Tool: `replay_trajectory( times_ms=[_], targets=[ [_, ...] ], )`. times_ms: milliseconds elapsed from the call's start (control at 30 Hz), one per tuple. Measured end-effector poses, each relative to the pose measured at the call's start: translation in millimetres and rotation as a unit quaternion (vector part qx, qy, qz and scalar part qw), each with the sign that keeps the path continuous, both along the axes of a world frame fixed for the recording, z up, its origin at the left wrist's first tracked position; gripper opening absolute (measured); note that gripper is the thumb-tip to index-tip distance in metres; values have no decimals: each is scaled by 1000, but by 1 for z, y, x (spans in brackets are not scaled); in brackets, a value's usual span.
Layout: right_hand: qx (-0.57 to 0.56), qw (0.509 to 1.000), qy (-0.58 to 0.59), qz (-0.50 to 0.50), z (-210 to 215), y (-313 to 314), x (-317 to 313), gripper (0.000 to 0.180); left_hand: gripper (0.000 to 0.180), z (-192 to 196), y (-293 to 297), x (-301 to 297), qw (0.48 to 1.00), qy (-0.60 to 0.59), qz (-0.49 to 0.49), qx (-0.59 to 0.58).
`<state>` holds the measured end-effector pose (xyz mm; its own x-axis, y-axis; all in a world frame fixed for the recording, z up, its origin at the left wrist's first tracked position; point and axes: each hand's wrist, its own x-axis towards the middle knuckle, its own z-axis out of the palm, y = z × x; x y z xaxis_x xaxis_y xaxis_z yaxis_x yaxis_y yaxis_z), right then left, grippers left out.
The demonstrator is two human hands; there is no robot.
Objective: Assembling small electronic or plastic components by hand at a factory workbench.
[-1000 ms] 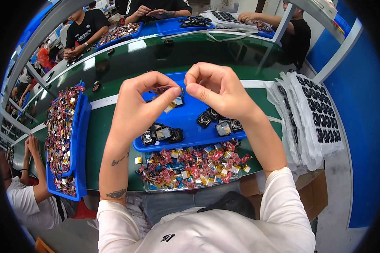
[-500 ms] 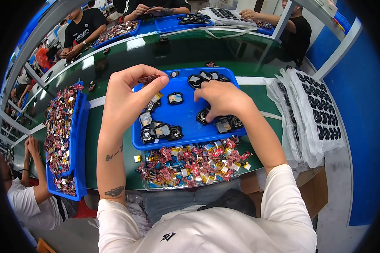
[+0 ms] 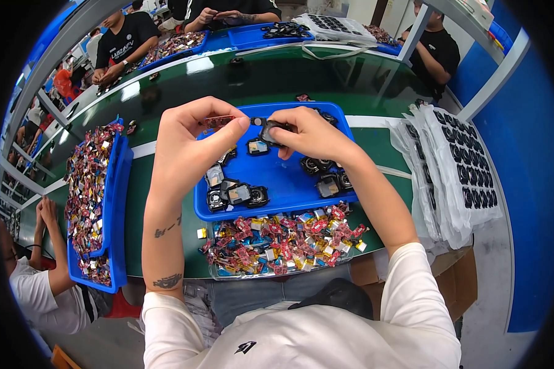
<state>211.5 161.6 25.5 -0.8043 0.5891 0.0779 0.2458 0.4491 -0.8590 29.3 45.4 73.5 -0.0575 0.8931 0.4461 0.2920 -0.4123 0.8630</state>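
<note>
Above the far left of a blue tray (image 3: 286, 187), my left hand (image 3: 191, 144) pinches a small red circuit board (image 3: 216, 123). A small dark part (image 3: 258, 122) shows just beyond its fingertips; whether it is joined to the board I cannot tell. My right hand (image 3: 317, 136) grips a black watch-like case (image 3: 268, 131) beside it, thumb on the face. Below that case, another black case (image 3: 256, 147) lies in the tray. More black cases sit in the tray's near left (image 3: 237, 194) and right side (image 3: 330, 183).
Red circuit boards with silver and yellow cells (image 3: 283, 243) are heaped at the table's near edge. A long blue bin (image 3: 120, 212) full of similar parts stands left. Stacked white trays (image 3: 465, 166) of black cases stand right. Co-workers sit across the green table (image 3: 228, 86) and at left.
My right hand has lifted a black case from the tray's right side and brought it left, close to my left hand. The left hand keeps its pinch on the circuit board.
</note>
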Motion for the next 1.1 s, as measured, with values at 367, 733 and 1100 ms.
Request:
replay_trajectory(
  times_ms=[367, 733, 1100],
  targets=[
    [-39, 979, 201, -10, 26, -35, 1, 25, 17, -10, 6, 11, 991, 107, 81, 6],
    [-24, 978, 209, -7, 23, -41, 0, 27, 18, -10, 3, 16, 986, 123, 110, 23],
    [-22, 974, 222, -37, 19, -44, -4, 29, 17, -12, 3, 19, 984, 116, 129, 50]
  ],
)
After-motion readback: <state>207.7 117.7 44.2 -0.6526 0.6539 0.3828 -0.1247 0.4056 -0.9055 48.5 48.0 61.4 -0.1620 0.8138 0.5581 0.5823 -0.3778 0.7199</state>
